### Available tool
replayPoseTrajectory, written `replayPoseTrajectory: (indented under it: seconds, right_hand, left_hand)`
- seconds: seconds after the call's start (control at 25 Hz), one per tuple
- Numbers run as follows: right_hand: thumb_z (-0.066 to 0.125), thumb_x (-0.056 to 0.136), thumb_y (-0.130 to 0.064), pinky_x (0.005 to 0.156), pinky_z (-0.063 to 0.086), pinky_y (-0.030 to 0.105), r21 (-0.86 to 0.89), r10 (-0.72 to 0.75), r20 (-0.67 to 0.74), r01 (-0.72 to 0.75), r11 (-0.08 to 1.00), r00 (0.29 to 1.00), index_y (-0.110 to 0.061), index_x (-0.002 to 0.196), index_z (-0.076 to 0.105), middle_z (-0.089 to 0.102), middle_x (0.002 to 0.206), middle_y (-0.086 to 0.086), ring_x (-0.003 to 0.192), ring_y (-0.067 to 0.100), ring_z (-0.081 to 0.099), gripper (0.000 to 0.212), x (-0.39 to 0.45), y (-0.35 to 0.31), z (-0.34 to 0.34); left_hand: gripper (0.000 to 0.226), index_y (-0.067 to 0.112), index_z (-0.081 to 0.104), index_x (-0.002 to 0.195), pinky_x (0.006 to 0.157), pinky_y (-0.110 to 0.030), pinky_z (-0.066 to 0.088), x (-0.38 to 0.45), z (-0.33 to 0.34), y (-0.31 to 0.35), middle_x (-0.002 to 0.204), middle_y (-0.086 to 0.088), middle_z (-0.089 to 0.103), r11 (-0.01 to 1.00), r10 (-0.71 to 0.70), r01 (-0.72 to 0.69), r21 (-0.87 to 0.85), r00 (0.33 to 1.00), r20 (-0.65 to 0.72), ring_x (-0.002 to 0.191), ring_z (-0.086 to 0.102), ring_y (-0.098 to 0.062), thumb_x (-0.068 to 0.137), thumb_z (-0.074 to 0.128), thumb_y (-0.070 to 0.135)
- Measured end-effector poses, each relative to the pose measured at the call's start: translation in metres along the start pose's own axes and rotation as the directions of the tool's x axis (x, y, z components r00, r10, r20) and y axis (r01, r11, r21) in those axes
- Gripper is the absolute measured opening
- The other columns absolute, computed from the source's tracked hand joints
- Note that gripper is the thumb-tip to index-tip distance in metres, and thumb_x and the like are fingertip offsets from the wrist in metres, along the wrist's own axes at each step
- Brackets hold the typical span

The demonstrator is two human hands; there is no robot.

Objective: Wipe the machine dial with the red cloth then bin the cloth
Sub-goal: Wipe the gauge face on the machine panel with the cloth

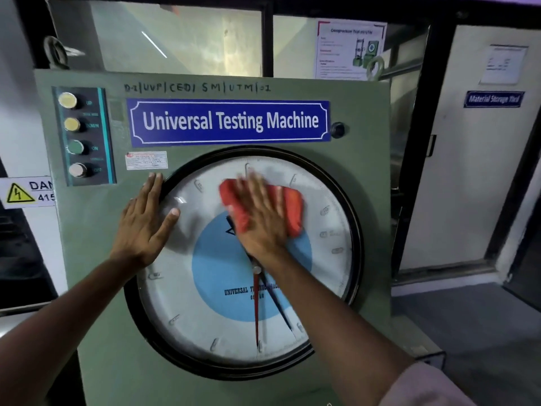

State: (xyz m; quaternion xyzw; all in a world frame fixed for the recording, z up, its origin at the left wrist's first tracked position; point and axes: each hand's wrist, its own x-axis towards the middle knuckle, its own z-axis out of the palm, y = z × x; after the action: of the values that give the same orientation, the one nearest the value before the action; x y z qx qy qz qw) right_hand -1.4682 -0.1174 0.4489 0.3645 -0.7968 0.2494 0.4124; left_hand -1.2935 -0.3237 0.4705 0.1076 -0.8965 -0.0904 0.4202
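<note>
A big round dial (205,317) with a black rim, white face and blue centre fills the front of a green machine cabinet. My right hand (259,218) lies flat on the upper part of the glass and presses a crumpled red cloth (292,206) against it; the cloth sticks out to the right of and under my fingers. My left hand (146,221) rests flat with fingers together on the dial's upper left rim, thumb on the glass, holding nothing. A red pointer and a black pointer hang downward from the dial's hub.
A blue "Universal Testing Machine" sign (229,121) sits above the dial. A panel of several round push buttons (76,136) is at the cabinet's upper left. A yellow electrical danger label (27,191) is at the left. A white door (468,156) stands to the right. No bin is visible.
</note>
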Motion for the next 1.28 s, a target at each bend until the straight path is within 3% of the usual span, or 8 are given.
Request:
replayPoseTrajectory:
  seconds: [0.12,0.2,0.44,0.64,0.84,0.96,1.08,1.28]
  right_hand:
    - [0.019,0.111,-0.052,0.132,0.012,0.062,-0.038,0.296,0.012,-0.296,0.955,0.955,-0.027,0.171,0.002,0.000,0.180,0.003,0.167,0.021,0.000,0.068,-0.052,0.062,-0.015]
    - [0.019,0.112,-0.050,0.131,0.013,0.063,-0.066,0.329,0.000,-0.328,0.942,0.944,-0.025,0.172,0.003,0.000,0.180,0.006,0.166,0.023,-0.001,0.068,-0.051,0.061,-0.016]
    - [0.026,0.112,-0.050,0.134,0.006,0.059,-0.130,-0.012,-0.035,0.007,0.991,0.999,-0.028,0.173,0.014,0.008,0.181,0.002,0.168,0.023,0.007,0.066,0.021,0.031,-0.007]
    - [0.028,0.114,-0.048,0.131,0.017,0.061,-0.210,0.027,0.100,-0.005,0.978,0.995,-0.030,0.173,0.012,0.008,0.180,0.000,0.167,0.021,0.011,0.063,-0.096,0.098,-0.010]
    - [0.029,0.113,-0.049,0.135,0.004,0.056,-0.183,-0.027,0.030,0.032,0.983,0.999,-0.031,0.172,0.013,0.008,0.181,-0.001,0.168,0.018,0.008,0.064,-0.001,0.056,-0.014]
    - [0.030,0.115,-0.048,0.134,0.007,0.056,-0.199,-0.031,0.010,0.032,0.979,0.999,-0.030,0.172,0.014,0.009,0.181,-0.001,0.167,0.018,0.008,0.063,-0.022,0.066,-0.012]
    - [0.030,0.115,-0.048,0.133,0.012,0.060,-0.202,-0.041,0.102,0.061,0.978,0.994,-0.030,0.173,0.011,0.006,0.181,-0.001,0.168,0.018,0.004,0.063,-0.065,0.082,-0.015]
    - [0.024,0.113,-0.049,0.134,0.000,0.056,-0.190,0.014,0.086,0.003,0.982,0.996,-0.030,0.173,0.007,0.001,0.181,-0.001,0.168,0.019,0.002,0.065,-0.001,0.057,-0.025]
  left_hand:
    - [0.085,0.025,0.006,0.172,0.129,-0.049,0.014,0.000,-0.003,0.003,0.178,0.007,0.005,0.999,-0.030,0.031,-0.021,0.999,0.031,0.163,0.020,-0.026,0.100,0.028,0.065]
    - [0.087,0.026,0.005,0.172,0.130,-0.048,0.013,-0.001,-0.003,0.003,0.179,0.007,0.004,0.999,-0.039,0.040,-0.017,0.998,0.040,0.163,0.019,-0.026,0.099,0.028,0.067]
    - [0.087,0.032,0.000,0.170,0.131,-0.049,0.015,0.001,0.004,-0.004,0.178,0.010,0.004,1.000,-0.025,0.025,0.014,1.000,0.010,0.163,0.018,-0.025,0.099,0.029,0.072]
    - [0.092,0.024,0.004,0.172,0.131,-0.052,0.018,-0.001,0.002,0.001,0.179,0.002,0.006,0.999,-0.027,0.027,0.018,1.000,0.004,0.164,0.017,-0.025,0.097,0.031,0.070]
    - [0.093,0.024,0.005,0.171,0.131,-0.052,0.018,0.000,0.006,0.002,0.179,0.000,0.007,0.997,-0.043,0.044,0.058,0.999,-0.016,0.164,0.016,-0.026,0.096,0.031,0.073]
    - [0.094,0.026,0.002,0.171,0.131,-0.052,0.014,0.002,0.003,0.002,0.179,0.003,0.004,0.996,-0.055,0.054,0.065,0.998,0.005,0.165,0.014,-0.025,0.096,0.031,0.074]
    - [0.096,0.029,-0.003,0.171,0.132,-0.049,0.006,-0.002,0.001,0.007,0.179,0.006,-0.004,0.994,-0.073,0.070,0.081,0.997,0.034,0.166,0.005,-0.020,0.094,0.028,0.076]
    - [0.098,0.026,-0.005,0.171,0.133,-0.046,0.000,-0.001,0.003,0.018,0.179,0.001,-0.008,0.985,-0.117,0.115,0.130,0.993,0.008,0.166,-0.003,-0.019,0.094,0.025,0.079]
